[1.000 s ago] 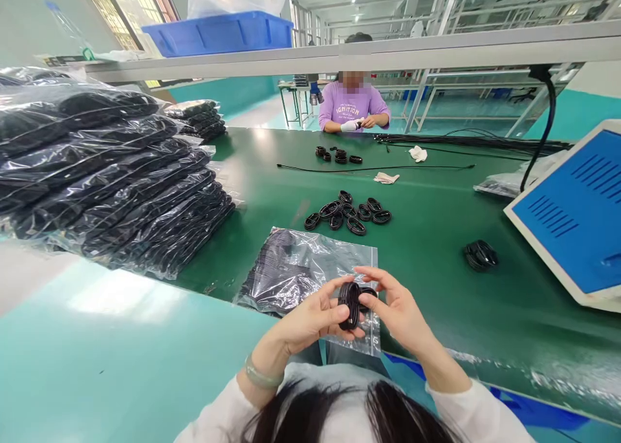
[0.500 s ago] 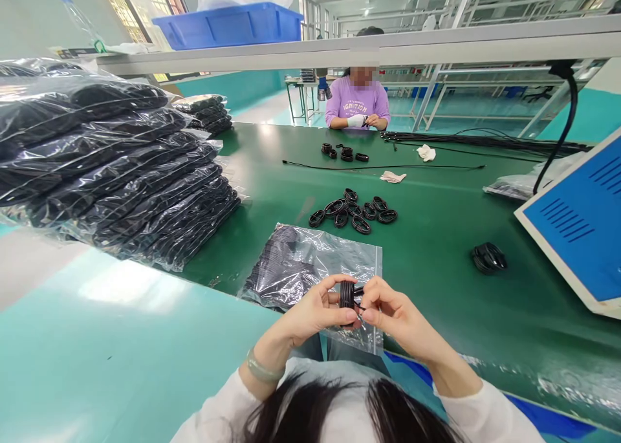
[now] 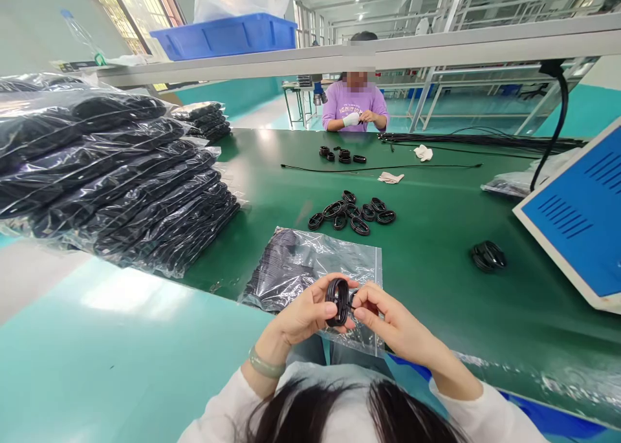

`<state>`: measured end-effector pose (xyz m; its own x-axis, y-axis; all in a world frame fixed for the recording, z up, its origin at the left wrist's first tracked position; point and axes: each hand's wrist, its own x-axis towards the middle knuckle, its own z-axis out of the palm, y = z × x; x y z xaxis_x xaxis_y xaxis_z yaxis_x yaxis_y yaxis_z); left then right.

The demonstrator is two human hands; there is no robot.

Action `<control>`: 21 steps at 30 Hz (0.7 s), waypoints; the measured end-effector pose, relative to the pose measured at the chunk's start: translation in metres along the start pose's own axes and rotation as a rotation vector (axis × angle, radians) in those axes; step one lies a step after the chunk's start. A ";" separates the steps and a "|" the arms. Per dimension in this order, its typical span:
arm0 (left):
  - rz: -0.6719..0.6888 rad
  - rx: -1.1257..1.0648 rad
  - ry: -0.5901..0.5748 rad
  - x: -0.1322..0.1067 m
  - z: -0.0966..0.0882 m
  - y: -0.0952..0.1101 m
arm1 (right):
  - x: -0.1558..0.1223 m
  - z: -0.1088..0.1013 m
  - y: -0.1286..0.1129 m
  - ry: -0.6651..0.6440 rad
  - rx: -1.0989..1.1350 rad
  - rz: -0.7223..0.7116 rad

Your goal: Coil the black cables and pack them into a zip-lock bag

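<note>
My left hand is closed round a black coiled cable, held upright just above the near edge of the green table. My right hand pinches the cable's end at the right side of the coil. Under both hands lies a clear zip bag with black coils inside. Several loose black coils lie in a cluster farther out on the table, and a single coil lies to the right.
Tall stacks of bagged black cables fill the left side. A blue and white machine stands at the right. A person in a purple shirt works at the far end, with long straight cables and white gloves nearby.
The coil has turned in my hands and now sits a little further left. My right fingers have shifted from wrapping the coil's side to pinching its end.
</note>
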<state>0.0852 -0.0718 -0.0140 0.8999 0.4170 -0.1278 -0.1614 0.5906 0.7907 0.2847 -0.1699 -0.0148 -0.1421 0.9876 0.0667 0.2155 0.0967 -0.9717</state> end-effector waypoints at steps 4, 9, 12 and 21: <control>-0.001 0.014 0.013 0.000 0.000 -0.004 | -0.006 0.010 -0.009 0.084 0.028 -0.036; -0.029 0.018 0.006 0.002 -0.001 -0.011 | -0.006 0.029 -0.009 0.207 0.253 0.005; -0.066 0.022 0.011 0.004 -0.002 -0.014 | -0.003 0.035 -0.010 0.221 0.318 0.027; -0.097 0.057 -0.002 -0.003 0.003 -0.003 | -0.008 0.028 -0.009 0.373 -0.295 -0.380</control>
<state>0.0844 -0.0768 -0.0144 0.9111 0.3580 -0.2043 -0.0500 0.5880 0.8073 0.2572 -0.1819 -0.0123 0.0753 0.8485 0.5238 0.4825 0.4287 -0.7638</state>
